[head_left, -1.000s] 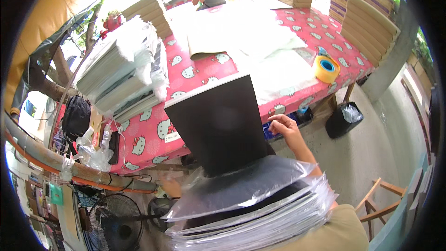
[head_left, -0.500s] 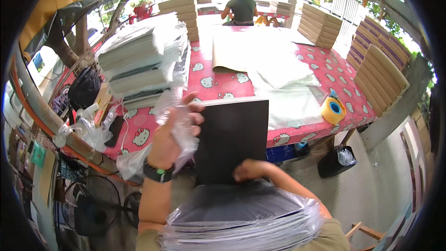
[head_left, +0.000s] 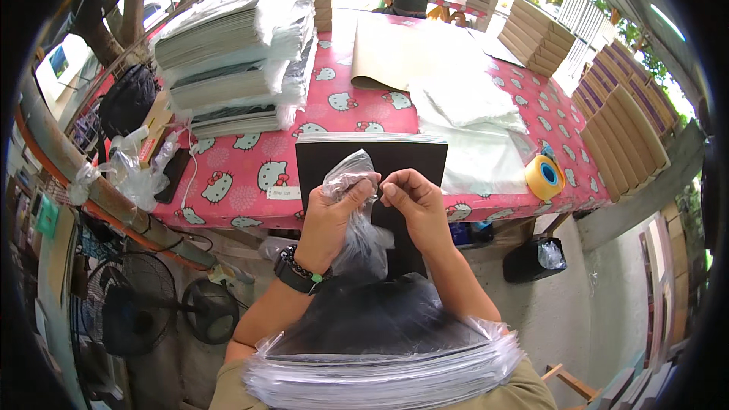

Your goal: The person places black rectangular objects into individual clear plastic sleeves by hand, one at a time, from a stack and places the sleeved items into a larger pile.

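The fingers [head_left: 357,191] of the left hand [head_left: 330,220] and those of the right hand [head_left: 414,201] pinch the mouth of a thin clear plastic sleeve [head_left: 357,216], held up over a flat black card sheet [head_left: 372,163] at the near edge of the pink patterned worktop [head_left: 243,171]. The film looks flimsy; a hard pull could tear it. Below, a stack of bagged black sheets [head_left: 383,357] rests on the lap and could slide off, being slick.
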Demonstrator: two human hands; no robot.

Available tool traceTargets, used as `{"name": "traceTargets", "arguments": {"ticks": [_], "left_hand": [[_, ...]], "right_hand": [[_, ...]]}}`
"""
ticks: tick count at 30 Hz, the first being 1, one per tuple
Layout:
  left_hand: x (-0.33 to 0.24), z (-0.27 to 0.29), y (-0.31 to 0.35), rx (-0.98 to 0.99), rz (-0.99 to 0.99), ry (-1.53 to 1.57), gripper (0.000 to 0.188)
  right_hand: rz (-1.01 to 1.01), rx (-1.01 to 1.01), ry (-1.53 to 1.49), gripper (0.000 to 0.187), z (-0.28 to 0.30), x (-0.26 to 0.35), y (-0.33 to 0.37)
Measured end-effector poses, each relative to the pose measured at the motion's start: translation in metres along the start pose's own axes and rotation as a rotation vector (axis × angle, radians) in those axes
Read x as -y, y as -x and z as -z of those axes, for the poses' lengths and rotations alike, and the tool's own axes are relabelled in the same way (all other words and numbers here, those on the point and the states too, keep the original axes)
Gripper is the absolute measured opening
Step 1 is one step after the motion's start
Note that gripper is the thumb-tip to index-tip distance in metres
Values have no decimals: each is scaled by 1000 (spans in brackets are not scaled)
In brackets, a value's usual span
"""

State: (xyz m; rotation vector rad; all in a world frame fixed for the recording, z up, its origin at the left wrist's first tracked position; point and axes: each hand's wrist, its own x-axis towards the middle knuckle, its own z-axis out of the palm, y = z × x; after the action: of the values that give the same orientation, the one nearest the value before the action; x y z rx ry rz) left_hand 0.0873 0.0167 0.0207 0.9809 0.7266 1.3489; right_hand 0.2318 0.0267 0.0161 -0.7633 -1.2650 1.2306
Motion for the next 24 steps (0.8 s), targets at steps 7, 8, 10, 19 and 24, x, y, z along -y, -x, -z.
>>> {"name": "traceTargets", "arguments": {"ticks": [7,8,10,19,24], "left_hand": [[-1,-4,2,-91,-120,80,22],[-1,-6,2,-108,-135,86,22],[0,-4,1,-112,-124,114,23],[3,1,-2,-48,-15,226,24],[6,5,0,20,7,61,21]], "right_hand": [[-8,84,94,10,-16,2,7],[-20,68,96,10,-15,-1,7],[-69,8,152,10,-16,5,7],[42,0,170,19,-17,-1,6],[55,16,375,18,-11,-4,7]]}}
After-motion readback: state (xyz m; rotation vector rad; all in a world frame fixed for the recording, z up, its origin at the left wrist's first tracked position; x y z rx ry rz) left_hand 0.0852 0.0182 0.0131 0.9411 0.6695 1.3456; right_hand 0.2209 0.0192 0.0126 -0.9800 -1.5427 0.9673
